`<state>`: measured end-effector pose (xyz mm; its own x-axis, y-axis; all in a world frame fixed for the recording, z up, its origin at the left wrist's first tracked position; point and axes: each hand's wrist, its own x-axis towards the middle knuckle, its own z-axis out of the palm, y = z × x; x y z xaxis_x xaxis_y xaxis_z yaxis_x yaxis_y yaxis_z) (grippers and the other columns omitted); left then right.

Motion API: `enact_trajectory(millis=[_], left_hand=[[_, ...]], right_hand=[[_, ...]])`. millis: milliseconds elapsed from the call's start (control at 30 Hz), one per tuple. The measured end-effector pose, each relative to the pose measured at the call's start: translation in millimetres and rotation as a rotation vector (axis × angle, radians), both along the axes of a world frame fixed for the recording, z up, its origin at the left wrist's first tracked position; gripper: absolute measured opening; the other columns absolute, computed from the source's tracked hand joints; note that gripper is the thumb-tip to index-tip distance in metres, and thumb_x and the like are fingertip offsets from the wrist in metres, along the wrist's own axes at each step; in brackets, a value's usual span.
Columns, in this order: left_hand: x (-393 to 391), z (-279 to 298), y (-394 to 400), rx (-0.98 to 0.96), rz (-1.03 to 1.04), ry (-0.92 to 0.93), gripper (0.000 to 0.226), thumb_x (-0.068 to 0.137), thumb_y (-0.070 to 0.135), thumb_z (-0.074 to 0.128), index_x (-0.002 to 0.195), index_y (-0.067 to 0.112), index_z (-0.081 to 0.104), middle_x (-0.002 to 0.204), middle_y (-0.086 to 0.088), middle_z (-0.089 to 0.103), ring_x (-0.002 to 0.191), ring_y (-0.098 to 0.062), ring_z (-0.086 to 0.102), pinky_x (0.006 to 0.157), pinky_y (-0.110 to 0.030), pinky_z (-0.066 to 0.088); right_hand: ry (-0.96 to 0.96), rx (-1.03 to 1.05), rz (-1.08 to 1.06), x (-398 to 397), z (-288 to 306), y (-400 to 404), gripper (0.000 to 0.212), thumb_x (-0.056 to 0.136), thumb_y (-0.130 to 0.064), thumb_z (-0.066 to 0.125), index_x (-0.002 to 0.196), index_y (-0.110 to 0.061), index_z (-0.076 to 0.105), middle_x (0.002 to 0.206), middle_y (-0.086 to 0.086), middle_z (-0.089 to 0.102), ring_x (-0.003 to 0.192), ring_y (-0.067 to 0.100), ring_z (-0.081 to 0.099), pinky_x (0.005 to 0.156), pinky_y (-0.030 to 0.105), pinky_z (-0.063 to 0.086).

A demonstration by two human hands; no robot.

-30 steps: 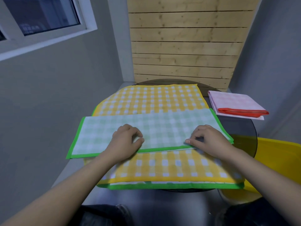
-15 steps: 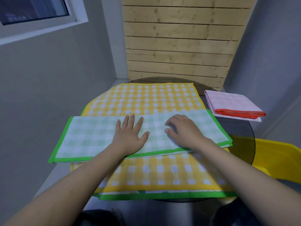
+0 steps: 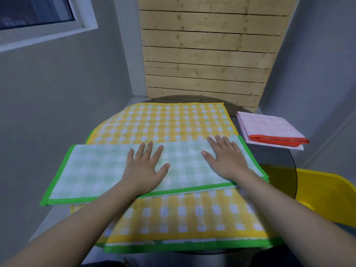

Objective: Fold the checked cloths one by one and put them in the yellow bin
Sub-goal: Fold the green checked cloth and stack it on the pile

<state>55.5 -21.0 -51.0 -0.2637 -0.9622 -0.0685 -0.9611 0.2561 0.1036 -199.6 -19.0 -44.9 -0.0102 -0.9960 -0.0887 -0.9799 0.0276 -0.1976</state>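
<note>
Right hand (image 3: 227,160) slid rightward, both grips flat, open – green cloth (image 3: 100,170) lengthwise left-right

Three checked cloths are in sight: one green cloth (image 3: 100,170) folded into a strip, one yellow cloth (image 3: 165,122) spread beneath it, and one pink cloth (image 3: 267,126) folded apart at the right. A green border showing below the yellow one may belong to a fourth; it cannot be told. One yellow bin (image 3: 331,197). One round desk (image 3: 277,160). Two hands, left (image 3: 144,168) and right (image 3: 225,157). One window (image 3: 38,14).
</note>
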Motion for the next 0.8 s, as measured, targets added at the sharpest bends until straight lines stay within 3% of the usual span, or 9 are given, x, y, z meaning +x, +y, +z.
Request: enact_trajectory(millis=[200,400,567,800], left_hand=[[-2,2,1,0.006,-0.004,0.004,0.066,0.092,0.062,0.014,0.149,0.035,-0.006,0.159,0.0,-0.013,0.146,-0.019,-0.016,0.118,-0.046,-0.009],[-2,2,-1,0.02,0.0,0.038,0.06,0.096,0.054,0.014,0.15,0.034,-0.004,0.159,0.001,-0.012,0.146,-0.018,-0.015,0.118,-0.046,-0.008],[10,2,-3,-0.004,-0.021,0.099,0.055,0.099,0.041,0.015,0.151,0.029,0.001,0.16,0.002,-0.006,0.147,-0.013,-0.01,0.12,-0.038,-0.006],[101,0,-15,-0.011,0.229,0.117,0.057,0.099,0.044,0.018,0.152,0.027,0.003,0.16,0.005,-0.004,0.147,-0.01,-0.008,0.119,-0.037,-0.004]], right_hand=[[-0.018,0.05,-0.058,-9,7,5,0.064,0.091,-0.063,0.015,0.148,-0.037,0.001,0.159,0.006,-0.008,0.145,0.023,-0.013,0.117,0.039,-0.005],[-0.218,0.0,0.209,62,11,6,0.051,0.099,-0.045,0.019,0.149,-0.034,0.011,0.159,0.003,0.0,0.146,0.02,-0.007,0.117,0.036,-0.004],[-0.144,-0.067,0.257,105,-2,0,0.048,0.1,-0.04,0.016,0.148,-0.036,0.012,0.159,0.0,0.005,0.146,0.015,-0.004,0.118,0.034,-0.005],[-0.029,-0.078,0.254,106,-6,0,0.05,0.098,-0.044,0.015,0.148,-0.039,0.005,0.159,-0.006,-0.002,0.146,0.013,-0.007,0.119,0.034,-0.004]])
